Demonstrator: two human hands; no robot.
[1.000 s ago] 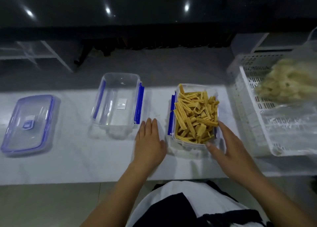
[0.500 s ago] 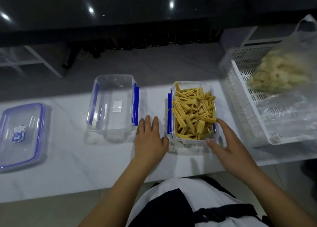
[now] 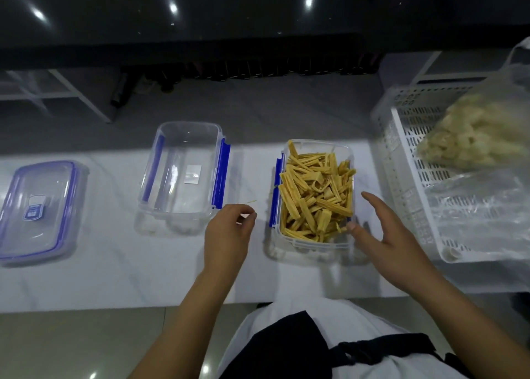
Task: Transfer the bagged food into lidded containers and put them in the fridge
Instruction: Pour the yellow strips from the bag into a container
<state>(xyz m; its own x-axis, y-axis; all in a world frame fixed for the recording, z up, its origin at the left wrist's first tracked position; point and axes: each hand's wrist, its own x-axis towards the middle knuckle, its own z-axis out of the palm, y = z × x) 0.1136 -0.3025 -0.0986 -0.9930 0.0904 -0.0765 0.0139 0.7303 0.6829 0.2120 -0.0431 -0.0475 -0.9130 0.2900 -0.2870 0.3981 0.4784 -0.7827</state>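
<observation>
A clear container [image 3: 315,244] with blue clips stands on the white counter, filled with yellow food strips [image 3: 315,195]. My right hand [image 3: 387,235] is spread open beside its right wall, thumb touching the near right corner. My left hand [image 3: 229,232] hovers just left of this container with its fingers curled, thumb and forefinger tips close together; nothing shows between them. A thin yellow sliver [image 3: 252,202] lies on the counter just beyond those fingers. An empty clear container [image 3: 183,172] stands further left. A bag of pale food [image 3: 473,137] lies in the white basket [image 3: 401,178] at right.
A clear lid with a blue rim [image 3: 37,209] lies flat at the far left of the counter. Crumpled clear plastic [image 3: 481,206] fills the near part of the basket. The counter edge [image 3: 143,307] runs just in front of my body.
My left hand has lifted off the counter and curled its fingers; before, it lay flat. My right hand stays at the full container's near right corner. The view shifted slightly.
</observation>
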